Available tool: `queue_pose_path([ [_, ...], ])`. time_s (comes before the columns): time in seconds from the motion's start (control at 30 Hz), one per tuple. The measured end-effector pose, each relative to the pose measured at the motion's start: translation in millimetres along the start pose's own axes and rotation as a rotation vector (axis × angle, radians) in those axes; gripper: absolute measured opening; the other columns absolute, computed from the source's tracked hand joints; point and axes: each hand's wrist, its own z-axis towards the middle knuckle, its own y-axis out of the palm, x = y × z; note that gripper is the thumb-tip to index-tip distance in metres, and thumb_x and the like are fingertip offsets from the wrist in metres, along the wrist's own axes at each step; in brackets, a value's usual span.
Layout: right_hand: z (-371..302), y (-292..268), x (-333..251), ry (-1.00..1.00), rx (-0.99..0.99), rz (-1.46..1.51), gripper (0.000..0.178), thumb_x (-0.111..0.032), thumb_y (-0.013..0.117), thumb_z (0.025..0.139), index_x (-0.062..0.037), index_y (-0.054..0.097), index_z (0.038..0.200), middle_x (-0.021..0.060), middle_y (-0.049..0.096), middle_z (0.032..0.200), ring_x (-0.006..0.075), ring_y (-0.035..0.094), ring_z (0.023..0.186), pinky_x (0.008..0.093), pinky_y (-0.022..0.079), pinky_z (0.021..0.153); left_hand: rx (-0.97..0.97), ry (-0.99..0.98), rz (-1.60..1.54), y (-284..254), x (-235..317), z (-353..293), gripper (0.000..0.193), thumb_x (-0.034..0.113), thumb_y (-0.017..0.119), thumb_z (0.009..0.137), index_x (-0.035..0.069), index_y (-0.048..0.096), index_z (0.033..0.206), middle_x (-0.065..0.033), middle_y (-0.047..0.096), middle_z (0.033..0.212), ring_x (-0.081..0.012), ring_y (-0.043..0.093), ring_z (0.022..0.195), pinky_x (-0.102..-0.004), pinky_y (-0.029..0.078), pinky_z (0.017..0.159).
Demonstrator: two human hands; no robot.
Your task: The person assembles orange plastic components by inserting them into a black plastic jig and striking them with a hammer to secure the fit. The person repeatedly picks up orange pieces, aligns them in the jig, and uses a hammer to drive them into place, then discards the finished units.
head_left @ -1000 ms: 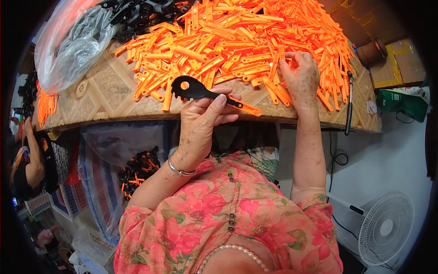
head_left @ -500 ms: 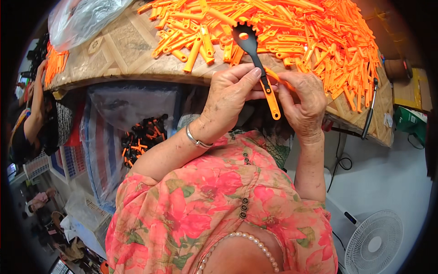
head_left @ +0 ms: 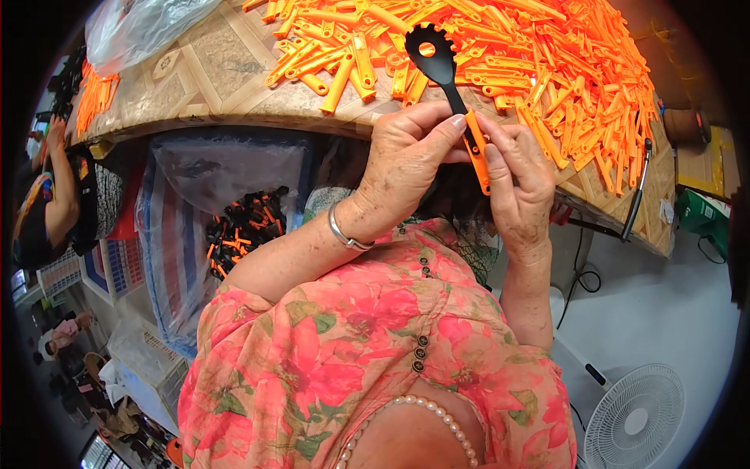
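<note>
Black pasta server (head_left: 441, 70) is slanting over the near edge of the table (head_left: 226, 94), with the left hand (head_left: 402, 164) gripping it just above its orange handle (head_left: 481, 173), the right hand (head_left: 523, 184) pinching that handle's side, and loose orange parts (head_left: 570, 86) lying heaped beyond.

A: What is carrying the parts?
B: A bench (head_left: 191, 78); its top is showing a tan-and-brown, wood-like pattern of angled bands.
A: What is covering it?
B: Orange handle pieces (head_left: 578, 94) are lying in a loose, overlapping heap from the middle toward the right.
A: And leftward?
B: A translucent plastic bag (head_left: 141, 35) is resting near the upper left; a smaller orange bunch (head_left: 96, 102) is lying at the far-left end.
A: Right end?
B: A dark rod (head_left: 638, 191) is lying beside the heap, reaching the front edge; a pale scrap (head_left: 666, 209) is sitting near the corner.
</note>
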Motion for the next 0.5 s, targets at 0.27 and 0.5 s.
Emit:
queue_pose_path([
  [0.27, 1, 4, -4, 0.22, 0.032, 0.12, 0.028, -0.002, 0.065, 0.086, -0.0025, 0.067, 0.114, 0.004, 0.059, 0.088, 0.0121, 0.055, 0.072, 0.0247, 0.045, 0.061, 0.002, 0.049, -0.015, 1, 0, -2, 0.025, 0.012, 0.055, 0.097, -0.004, 0.062, 0.115, -0.0084, 0.067, 0.103, -0.0122, 0.065, 0.092, -0.0249, 0.057, 0.079],
  [0.5, -6, 1, 4, -0.065, 0.172, -0.128, 0.03, 0.0, 0.069, 0.081, -0.0015, 0.068, 0.111, 0.0082, 0.06, 0.091, 0.0169, 0.06, 0.076, 0.0285, 0.048, 0.065, 0.044, 0.008, -0.129, 1, 5, 0, 0.029, 0.011, 0.053, 0.097, -0.005, 0.057, 0.121, -0.013, 0.065, 0.109, -0.0183, 0.065, 0.101, -0.0277, 0.057, 0.082],
])
